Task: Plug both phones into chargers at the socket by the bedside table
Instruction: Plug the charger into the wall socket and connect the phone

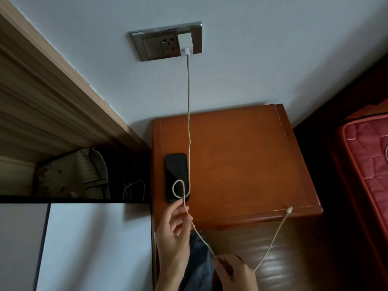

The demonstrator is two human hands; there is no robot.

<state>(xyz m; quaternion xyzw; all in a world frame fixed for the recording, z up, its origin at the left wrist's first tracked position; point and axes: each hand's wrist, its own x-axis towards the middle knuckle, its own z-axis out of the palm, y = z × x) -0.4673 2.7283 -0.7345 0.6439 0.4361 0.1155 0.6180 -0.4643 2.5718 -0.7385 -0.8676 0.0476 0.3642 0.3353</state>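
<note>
A white charger block (184, 42) sits in the right outlet of the metal wall socket (153, 44). Its pale braided cable (189, 114) hangs down the wall, loops over a black phone (176, 175) lying screen-up at the left edge of the orange bedside table (241, 160). My left hand (174, 232) pinches the cable just below the loop. My right hand (233, 274) grips it lower down. The free connector end (290, 210) hovers by the table's front right edge. Only one phone is in view.
A red quilted mattress (369, 160) lies to the right of a dark gap beside the table. Left of the table are a wooden frame (52, 101), a dark recess holding another white cable (134, 190), and a white panel (94, 248). The socket's middle outlet (168, 44) is free.
</note>
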